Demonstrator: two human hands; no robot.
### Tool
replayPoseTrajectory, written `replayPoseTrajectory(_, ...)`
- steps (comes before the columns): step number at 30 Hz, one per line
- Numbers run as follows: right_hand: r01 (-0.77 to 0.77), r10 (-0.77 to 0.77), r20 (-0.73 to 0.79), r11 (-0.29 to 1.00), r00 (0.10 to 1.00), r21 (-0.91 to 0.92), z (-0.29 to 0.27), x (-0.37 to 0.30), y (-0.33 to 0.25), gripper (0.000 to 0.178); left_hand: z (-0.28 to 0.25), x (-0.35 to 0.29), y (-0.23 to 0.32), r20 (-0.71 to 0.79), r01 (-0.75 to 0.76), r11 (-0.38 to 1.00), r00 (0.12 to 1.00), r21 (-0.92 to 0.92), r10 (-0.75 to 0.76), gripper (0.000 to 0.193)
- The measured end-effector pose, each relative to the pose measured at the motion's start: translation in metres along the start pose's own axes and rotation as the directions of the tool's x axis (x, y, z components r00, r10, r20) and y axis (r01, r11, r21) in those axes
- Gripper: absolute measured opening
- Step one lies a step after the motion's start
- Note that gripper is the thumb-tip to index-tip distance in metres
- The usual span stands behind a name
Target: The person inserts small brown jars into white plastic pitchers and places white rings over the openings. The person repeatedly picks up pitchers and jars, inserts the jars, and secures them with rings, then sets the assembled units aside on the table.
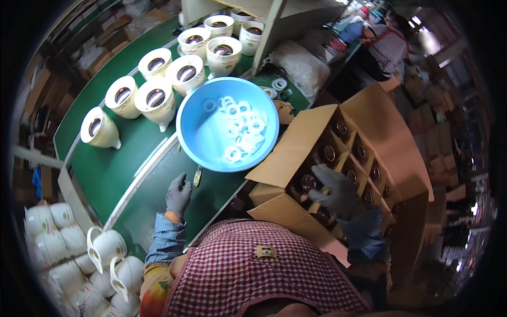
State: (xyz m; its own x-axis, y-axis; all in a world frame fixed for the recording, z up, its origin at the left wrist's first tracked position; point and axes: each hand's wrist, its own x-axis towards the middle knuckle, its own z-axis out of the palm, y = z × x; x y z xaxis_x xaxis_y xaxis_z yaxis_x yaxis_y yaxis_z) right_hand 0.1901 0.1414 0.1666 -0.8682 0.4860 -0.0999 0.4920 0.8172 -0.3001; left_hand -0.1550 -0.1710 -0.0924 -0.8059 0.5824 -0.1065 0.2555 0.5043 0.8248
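My left hand, in a grey glove, hovers over the green bench top with its fingers loosely stretched and nothing in them. Close to it lies a small narrow piece that I cannot identify. My right hand, also gloved, is above an open cardboard carton, fingers spread. Dividers split the carton into cells holding dark, shiny, round-topped glass pieces. Between the hands and the far bench stands a blue basin with several white rings heaped inside.
Several cream jug bodies with dark shiny round openings stand on the green bench. White jugs with handles are stacked at lower left. Behind the basin are a metal post and a plastic bag. Another person is at far right.
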Motion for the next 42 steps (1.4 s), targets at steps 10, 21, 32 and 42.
replayPoseTrajectory(10,0.146,-0.170,0.057,0.943,0.984,0.299,-0.055,0.012,0.001,0.080,-0.020,-0.099,0.116,0.197,-0.027,0.969,0.977,-0.247,0.077,0.040)
replayPoseTrajectory(21,0.471,-0.647,-0.040,0.510,0.762,0.719,0.000,0.111,-0.145,0.077,-0.033,-0.075,0.172,0.330,0.408,-0.049,0.798,-0.912,0.504,0.105)
replayPoseTrajectory(32,0.191,0.065,0.411,0.813,0.909,-0.550,0.152,0.366,-0.091,0.053,-0.079,-0.162,0.001,0.175,0.150,-0.174,0.974,-0.973,-0.141,0.103)
replayPoseTrajectory(42,-0.108,0.236,0.350,0.931,0.907,-0.350,0.153,0.370,-0.080,0.033,-0.092,-0.158,0.005,0.098,0.079,-0.246,0.993,-0.966,-0.069,0.090)
